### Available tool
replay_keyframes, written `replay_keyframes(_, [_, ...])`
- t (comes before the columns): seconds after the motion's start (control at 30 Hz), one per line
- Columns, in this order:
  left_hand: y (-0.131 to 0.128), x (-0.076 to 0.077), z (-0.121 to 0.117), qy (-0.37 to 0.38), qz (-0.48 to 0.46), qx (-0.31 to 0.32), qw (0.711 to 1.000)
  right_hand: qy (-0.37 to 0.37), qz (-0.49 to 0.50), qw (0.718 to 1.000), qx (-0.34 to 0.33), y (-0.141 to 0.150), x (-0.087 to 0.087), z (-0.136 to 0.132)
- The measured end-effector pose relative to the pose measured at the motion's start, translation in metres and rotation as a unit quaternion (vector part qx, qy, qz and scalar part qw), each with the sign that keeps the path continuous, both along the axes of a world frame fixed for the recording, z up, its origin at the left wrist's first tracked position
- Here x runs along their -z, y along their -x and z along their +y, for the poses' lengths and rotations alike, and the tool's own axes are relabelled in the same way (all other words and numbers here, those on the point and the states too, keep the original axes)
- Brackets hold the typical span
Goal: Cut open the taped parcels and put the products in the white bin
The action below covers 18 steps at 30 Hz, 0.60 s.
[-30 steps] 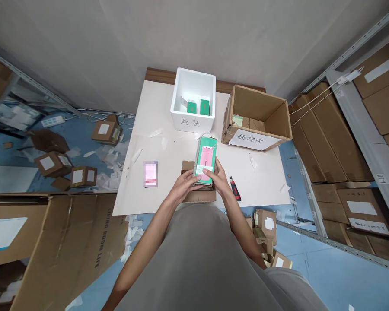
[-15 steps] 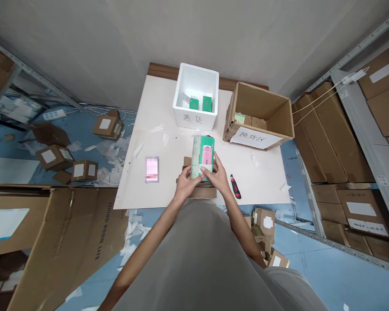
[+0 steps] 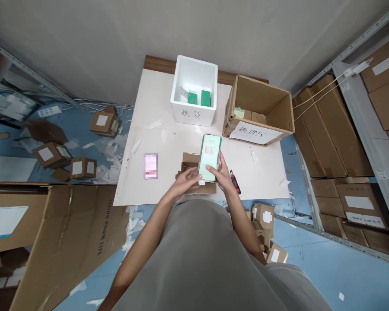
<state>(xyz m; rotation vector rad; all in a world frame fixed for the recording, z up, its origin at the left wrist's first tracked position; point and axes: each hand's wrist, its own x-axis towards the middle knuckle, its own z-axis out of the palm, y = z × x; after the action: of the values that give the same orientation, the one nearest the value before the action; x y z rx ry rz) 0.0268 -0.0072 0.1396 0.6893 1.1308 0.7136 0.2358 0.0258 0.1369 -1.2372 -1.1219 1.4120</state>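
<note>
A green-and-white product box point(image 3: 210, 152) is held above the table, its pale printed face turned up. My right hand point(image 3: 223, 176) is closed around its right side, thumb across the front. At the lower left corner, my left hand point(image 3: 185, 182) has its thumb on the box's bottom edge and its fingers curled by the left side. A small white flap or tab point(image 3: 201, 182) shows at the bottom end. Beneath the hands lies an opened brown carton point(image 3: 190, 157), partly hidden. To the right of my right hand rests a black-and-red utility knife point(image 3: 235, 182).
A white foam bin point(image 3: 194, 115) with green boxes inside stands at the back of the table. Right of it is a labelled cardboard box point(image 3: 257, 133). A blurred pink-screened phone-like object point(image 3: 151, 166) lies on the left. Shelved cartons point(image 3: 359, 203) flank the right side.
The product box has been turned, so its pale face replaces the side with the pink picture, and it leans to the right. My left hand has shifted to its lower corner.
</note>
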Motion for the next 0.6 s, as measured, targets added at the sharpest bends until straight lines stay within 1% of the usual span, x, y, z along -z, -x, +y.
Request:
replay_keyframes(0.07, [-0.003,-0.001,-0.001,0.002,-0.046,-0.002,0.999,0.004,0.016,1.000,-0.007,0.002,-0.003,-0.002])
replay_keyframes(0.13, [-0.008,-0.004,-0.003,0.009,-0.068,-0.010,0.998,-0.002,0.018,1.000,-0.011,0.005,-0.005,-0.004])
replay_keyframes(0.23, [-0.014,-0.008,-0.005,0.024,-0.059,-0.033,0.997,-0.011,0.033,0.999,-0.019,0.008,-0.007,-0.005])
replay_keyframes(0.37, [-0.017,-0.011,-0.007,0.038,-0.054,-0.062,0.996,-0.001,0.053,0.998,-0.036,0.005,-0.009,-0.005])
replay_keyframes(0.43, [-0.019,-0.010,-0.008,0.038,-0.049,-0.082,0.995,0.010,0.053,0.998,-0.043,0.001,-0.009,-0.005])
replay_keyframes(0.5, [-0.022,-0.005,-0.009,0.023,-0.031,-0.106,0.994,0.024,0.046,0.997,-0.048,-0.002,-0.009,-0.005])
replay_keyframes(0.6, [-0.025,0.007,-0.010,-0.033,0.045,-0.140,0.989,0.042,0.022,0.997,-0.055,-0.003,-0.005,-0.008])
